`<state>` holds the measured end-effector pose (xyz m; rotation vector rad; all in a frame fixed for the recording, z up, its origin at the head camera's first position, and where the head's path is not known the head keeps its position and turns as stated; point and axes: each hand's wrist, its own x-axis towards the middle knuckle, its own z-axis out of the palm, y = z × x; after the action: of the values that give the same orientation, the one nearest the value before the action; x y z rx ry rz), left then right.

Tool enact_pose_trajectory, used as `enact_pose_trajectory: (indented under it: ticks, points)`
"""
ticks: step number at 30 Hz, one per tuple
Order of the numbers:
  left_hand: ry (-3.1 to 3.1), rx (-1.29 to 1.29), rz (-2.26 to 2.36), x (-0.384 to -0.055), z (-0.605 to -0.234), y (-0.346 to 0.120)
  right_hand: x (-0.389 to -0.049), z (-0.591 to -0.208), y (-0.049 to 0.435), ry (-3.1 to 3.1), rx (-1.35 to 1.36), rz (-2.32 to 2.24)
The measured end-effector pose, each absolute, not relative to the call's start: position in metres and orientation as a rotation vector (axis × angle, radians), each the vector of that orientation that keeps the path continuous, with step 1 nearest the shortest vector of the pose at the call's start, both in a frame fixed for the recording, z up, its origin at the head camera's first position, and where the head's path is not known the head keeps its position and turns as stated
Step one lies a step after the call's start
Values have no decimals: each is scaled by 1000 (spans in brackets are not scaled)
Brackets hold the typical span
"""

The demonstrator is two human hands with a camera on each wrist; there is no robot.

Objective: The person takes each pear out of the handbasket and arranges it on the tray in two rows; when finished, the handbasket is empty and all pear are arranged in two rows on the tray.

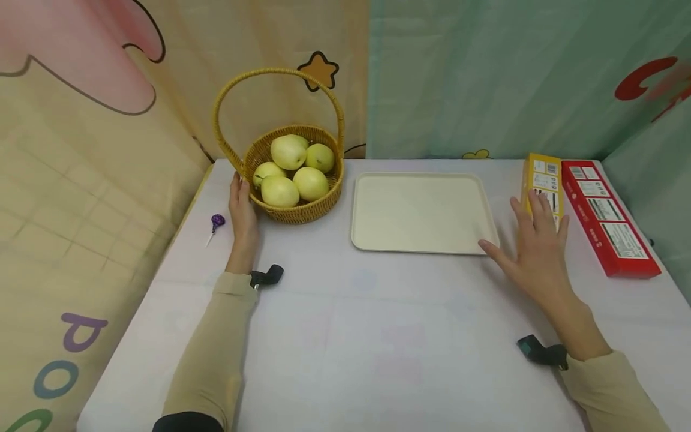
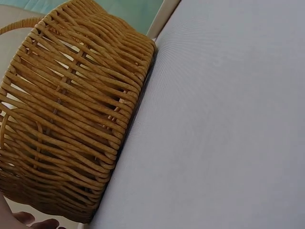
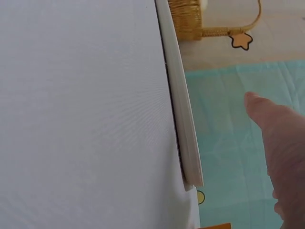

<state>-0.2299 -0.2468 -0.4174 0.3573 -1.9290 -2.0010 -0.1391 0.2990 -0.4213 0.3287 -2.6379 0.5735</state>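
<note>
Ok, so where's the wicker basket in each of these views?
Head: wicker basket, upper left of centre, left hand against its side.
Left wrist: its woven wall, large at left, cut by the frame edge.
Right wrist: top, right of centre, cut off, handle pointing right.
Shared landmark: white tabletop in all three.

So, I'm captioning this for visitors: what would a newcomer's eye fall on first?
Probably the tall-handled wicker basket of five pale green pears, at the back left of the table. Next, the cream tray just right of it, then the red box at the far right, beside a yellow box.
</note>
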Motion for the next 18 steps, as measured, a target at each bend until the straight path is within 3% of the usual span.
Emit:
enact_pose_trajectory:
  ticks: [18]
  points:
    - [-1936,281,-1958,-239,-443,-248,-139,-419,305,-2591,264,661]
